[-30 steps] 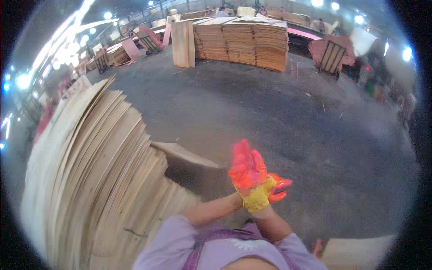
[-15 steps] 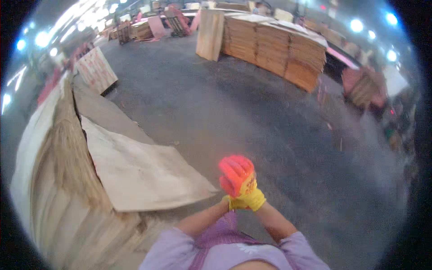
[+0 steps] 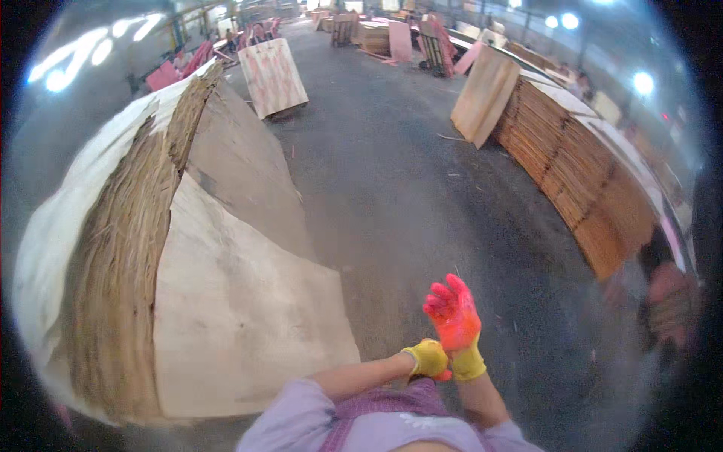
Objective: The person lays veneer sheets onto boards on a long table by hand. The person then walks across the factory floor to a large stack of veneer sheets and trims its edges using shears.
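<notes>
My right hand [image 3: 453, 316], in a glove with a red-orange coated palm and yellow back, is raised with its fingers apart and nothing in it. Just below and to its left, my left hand [image 3: 427, 358] wears a matching glove, its yellow back toward me. The left fingers are curled in against the right glove's yellow cuff [image 3: 468, 363]; only a bit of their orange coating shows. To the left of both hands, apart from them, a pale wood veneer sheet [image 3: 248, 324] hangs down the side of a tall veneer stack [image 3: 124, 264].
Another veneer stack [image 3: 580, 169] runs along the right, with a wooden board [image 3: 486, 94] leaning at its far end. A red-streaked board [image 3: 273, 75] stands beyond the left stack. Dark grey floor [image 3: 392, 196] stretches between the stacks. Carts and pink panels [image 3: 400, 41] are farther back.
My view has swung left, so the stacks appear farther right. My right hand has gone from curled fingers to spread ones, and the left hand shows more clearly beside its cuff.
</notes>
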The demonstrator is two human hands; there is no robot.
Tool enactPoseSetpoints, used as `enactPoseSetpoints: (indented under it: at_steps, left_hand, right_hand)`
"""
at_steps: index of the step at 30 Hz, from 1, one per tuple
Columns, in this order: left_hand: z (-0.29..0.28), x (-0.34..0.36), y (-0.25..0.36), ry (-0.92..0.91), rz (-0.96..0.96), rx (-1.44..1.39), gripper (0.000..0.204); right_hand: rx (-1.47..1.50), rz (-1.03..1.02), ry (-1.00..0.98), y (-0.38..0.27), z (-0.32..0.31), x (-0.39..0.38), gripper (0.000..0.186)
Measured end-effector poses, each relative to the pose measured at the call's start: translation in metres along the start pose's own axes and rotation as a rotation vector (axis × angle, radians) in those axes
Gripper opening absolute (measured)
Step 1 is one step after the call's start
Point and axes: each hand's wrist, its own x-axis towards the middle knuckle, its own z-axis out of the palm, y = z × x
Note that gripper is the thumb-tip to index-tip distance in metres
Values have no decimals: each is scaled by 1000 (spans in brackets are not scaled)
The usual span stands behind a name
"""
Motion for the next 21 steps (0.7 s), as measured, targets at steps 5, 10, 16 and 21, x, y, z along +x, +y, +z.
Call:
enactPoseSetpoints:
  at_steps: [5,10,16,21]
  left_hand:
    - [-87,70,-53,22,-100,-96,28]
    - [-111,144,-152,175,80,-794,52]
    - [-164,185,-248,479,11,-1837,38]
    - [-208,248,-349,448,-285,-2055,50]
  right_hand:
    - [-687,-334,-6,-25,-44,100,45]
    - [-1383,-690,-432,-67,-46,220,38]
    - [-1337,-779,-682,-64,-31,366,46]
    - [-1183,-549,-1104,-24,-36,492,46]
